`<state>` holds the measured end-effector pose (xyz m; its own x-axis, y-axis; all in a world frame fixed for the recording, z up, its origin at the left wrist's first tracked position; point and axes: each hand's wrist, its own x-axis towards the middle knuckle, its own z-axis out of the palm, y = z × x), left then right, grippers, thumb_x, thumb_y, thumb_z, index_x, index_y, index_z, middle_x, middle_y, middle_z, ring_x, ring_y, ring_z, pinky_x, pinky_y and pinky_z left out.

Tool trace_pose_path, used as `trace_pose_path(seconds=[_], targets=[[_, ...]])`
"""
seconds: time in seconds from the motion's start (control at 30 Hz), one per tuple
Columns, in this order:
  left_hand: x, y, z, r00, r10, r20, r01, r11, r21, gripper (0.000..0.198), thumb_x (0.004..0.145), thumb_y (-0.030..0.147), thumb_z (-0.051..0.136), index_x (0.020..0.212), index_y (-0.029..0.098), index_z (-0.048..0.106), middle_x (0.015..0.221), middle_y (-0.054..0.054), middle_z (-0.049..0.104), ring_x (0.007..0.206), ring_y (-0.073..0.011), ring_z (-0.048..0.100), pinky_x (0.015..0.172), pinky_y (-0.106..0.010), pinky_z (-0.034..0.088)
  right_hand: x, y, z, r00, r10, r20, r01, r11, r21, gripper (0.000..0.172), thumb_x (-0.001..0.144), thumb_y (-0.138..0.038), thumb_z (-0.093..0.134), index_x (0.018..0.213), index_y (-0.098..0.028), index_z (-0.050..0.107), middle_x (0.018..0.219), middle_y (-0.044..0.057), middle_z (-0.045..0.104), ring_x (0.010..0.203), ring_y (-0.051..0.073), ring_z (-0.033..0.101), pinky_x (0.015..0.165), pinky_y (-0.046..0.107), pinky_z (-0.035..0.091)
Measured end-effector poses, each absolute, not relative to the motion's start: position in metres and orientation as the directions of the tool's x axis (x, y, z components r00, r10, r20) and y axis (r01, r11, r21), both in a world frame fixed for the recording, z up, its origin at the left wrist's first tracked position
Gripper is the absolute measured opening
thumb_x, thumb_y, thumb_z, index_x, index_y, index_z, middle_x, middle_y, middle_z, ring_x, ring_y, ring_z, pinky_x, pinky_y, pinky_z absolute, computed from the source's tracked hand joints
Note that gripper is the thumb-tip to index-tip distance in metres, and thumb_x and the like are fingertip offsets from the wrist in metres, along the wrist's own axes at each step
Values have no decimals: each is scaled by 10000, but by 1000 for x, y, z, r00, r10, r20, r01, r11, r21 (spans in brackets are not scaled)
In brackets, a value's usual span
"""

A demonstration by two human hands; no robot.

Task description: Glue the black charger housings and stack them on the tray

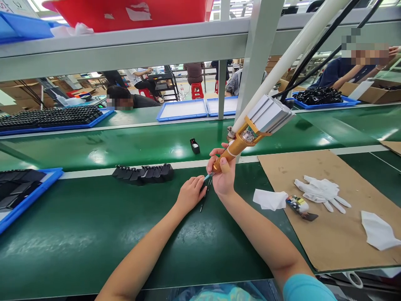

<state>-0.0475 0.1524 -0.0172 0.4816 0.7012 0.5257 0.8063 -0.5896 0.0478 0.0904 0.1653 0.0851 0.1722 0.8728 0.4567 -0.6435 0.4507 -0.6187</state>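
My right hand (224, 177) is wrapped round the gold-coloured lower body of a powered hand tool (236, 147). A silver block (270, 113) forms its upper end, and a narrow light-blue tip (208, 176) points down-left. A yellowish band circles one finger of this hand. Just left of the tip, my left hand (190, 195) presses closed over a small black part, mostly hidden under the fingers. A thin black cord (205, 198) lies on the green bench by that hand. To its left stands a row of black plastic housings (143, 173).
A black housing (194, 146) sits on the green belt (140, 144). Left is a blue-rimmed tray (56, 172) of black parts. Right, a cardboard sheet (275, 167) bears white gloves (322, 190) and a circuit board (299, 205). A shelf beam (125, 48) crosses above. Co-workers sit beyond.
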Motion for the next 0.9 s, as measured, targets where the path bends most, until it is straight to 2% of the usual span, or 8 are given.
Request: trace_pose_path(seconds=[0.17, 0.27, 0.33, 0.43, 0.5, 0.63, 0.77, 0.9], targets=[[-40, 149, -18, 441, 746, 499, 857, -515, 12, 255, 932, 245, 468, 1159, 170, 557, 1200, -105, 655, 969, -244, 632, 836, -375, 519, 91, 165, 86, 179, 875, 450, -635, 452, -626, 278, 837, -409, 559, 1059, -296, 436, 872, -39, 554, 475, 48, 493, 422, 210, 348], [-38, 146, -18, 387, 791, 474, 866, -488, 108, 258, 927, 247, 476, 1156, 173, 567, 1252, -117, 629, 996, -254, 615, 859, -400, 509, 91, 167, 86, 186, 876, 445, -627, 455, -633, 276, 839, -409, 553, 1061, -297, 433, 867, -40, 553, 473, 47, 488, 418, 208, 349], [-40, 146, -16, 304, 855, 420, 827, -456, 329, 270, 892, 284, 545, 1145, 196, 581, 1239, -111, 624, 1018, -257, 598, 872, -400, 499, 92, 168, 86, 190, 873, 449, -629, 460, -627, 269, 841, -402, 551, 1061, -297, 437, 869, -39, 555, 472, 45, 491, 416, 205, 348], [-52, 151, -10, 105, 959, 262, 568, -275, 776, 360, 780, 372, 692, 1103, 243, 599, 1075, -64, 645, 986, -237, 588, 858, -365, 496, 92, 169, 85, 196, 868, 456, -629, 469, -621, 265, 843, -397, 548, 1064, -301, 438, 870, -40, 553, 472, 46, 493, 412, 202, 348], [-63, 157, -5, -5, 987, 159, 367, -146, 919, 407, 775, 456, 678, 1106, 242, 573, 933, -36, 623, 866, -203, 600, 773, -334, 515, 93, 171, 84, 200, 868, 455, -623, 471, -624, 270, 840, -396, 551, 1066, -305, 434, 871, -42, 549, 471, 47, 489, 411, 202, 353], [-80, 160, 13, -43, 998, 52, 114, -47, 992, 502, 889, 618, 383, 1176, 220, 490, 841, -29, 579, 655, -142, 577, 546, -261, 500, 94, 172, 83, 206, 869, 450, -617, 472, -630, 295, 818, -358, 585, 1065, -310, 431, 885, -48, 547, 471, 41, 487, 419, 201, 356], [-81, 151, 34, 131, 991, -36, -356, 81, 931, 462, 869, 591, 460, 1172, 243, 489, 832, -20, 553, 596, -99, 520, 440, -184, 428, 95, 173, 82, 219, 879, 423, -601, 463, -651, 330, 800, -322, 601, 1085, -311, 434, 892, -51, 550, 468, 38, 484, 427, 206, 357], [-81, 141, 44, 157, 988, 4, -359, 53, 932, 465, 865, 610, 441, 1160, 252, 476, 839, -32, 546, 567, -108, 495, 400, -208, 425, 95, 174, 83, 229, 880, 417, -594, 466, -656, 330, 795, -315, 597, 1088, -312, 443, 890, -49, 547, 472, 42, 483, 428, 213, 355]])
